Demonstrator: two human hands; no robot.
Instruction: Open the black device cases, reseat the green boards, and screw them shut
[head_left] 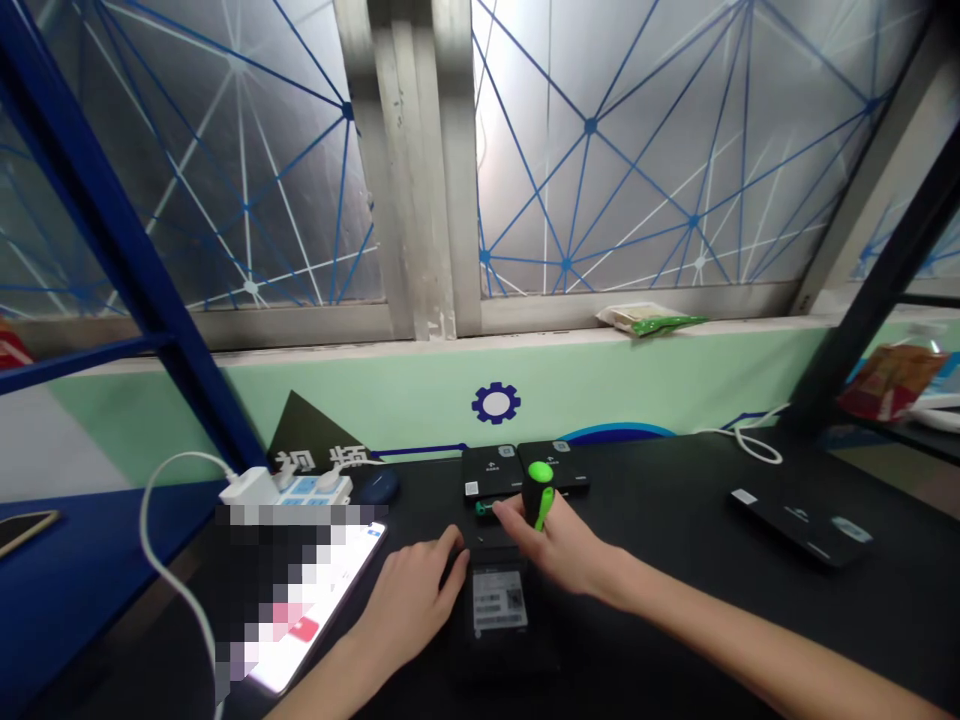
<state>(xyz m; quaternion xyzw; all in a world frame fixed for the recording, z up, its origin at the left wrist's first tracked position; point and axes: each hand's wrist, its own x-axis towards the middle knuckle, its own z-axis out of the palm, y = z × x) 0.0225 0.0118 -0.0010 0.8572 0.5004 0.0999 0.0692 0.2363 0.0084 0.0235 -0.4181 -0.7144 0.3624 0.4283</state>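
A black box-like device (498,650) with a white printed label (500,600) lies on the dark table in front of me. My left hand (420,580) rests at its left side, fingers bent slightly and thumb apart, touching the edge. Above its far end, my right hand (562,548) is closed around an upright black-and-green tool (539,490) with a round bright green top; its working end is hidden. A small teal-green piece (487,508) shows near the right fingertips; its kind is unclear. Two flat black boxes (491,468) (559,462) lie just behind.
Left of my hands are a lit phone (322,600), a white power strip (300,490) with cables and a dark mouse (379,487). Another black box (799,528) lies at the right. A snack packet (649,318) sits on the sill; blue (97,180) and dark posts flank the table.
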